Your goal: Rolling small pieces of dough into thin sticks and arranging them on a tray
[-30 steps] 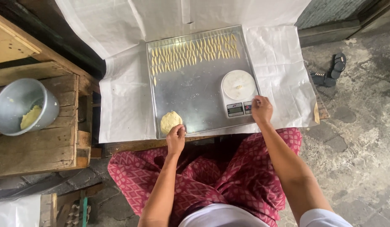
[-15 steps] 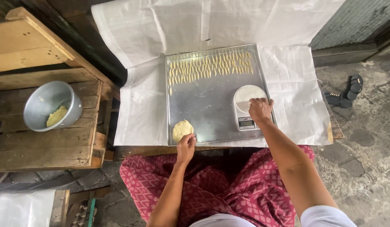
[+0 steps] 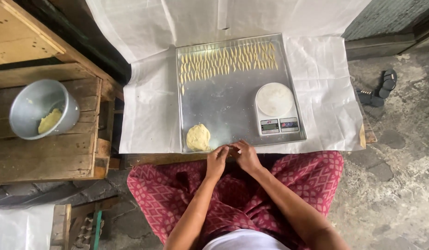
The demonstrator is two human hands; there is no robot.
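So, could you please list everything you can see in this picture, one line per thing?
Flat metal baking tray: one, silver, on white paper.
Thin shaped dough pieces: many, pale yellow, rows along tray's far edge.
Round dough lump: one, yellow, tray's near left corner.
Digital kitchen scale: one, white, tray's right side.
White paper sheet: under tray.
Metal bowl: one, grey, holding dough, on wooden crate.
Sandals: dark, on ground, right.
Left hand, right hand: fingertips together at tray's near edge.

Soft even daylight, sharp, faint tray (image 3: 223,106) glare.
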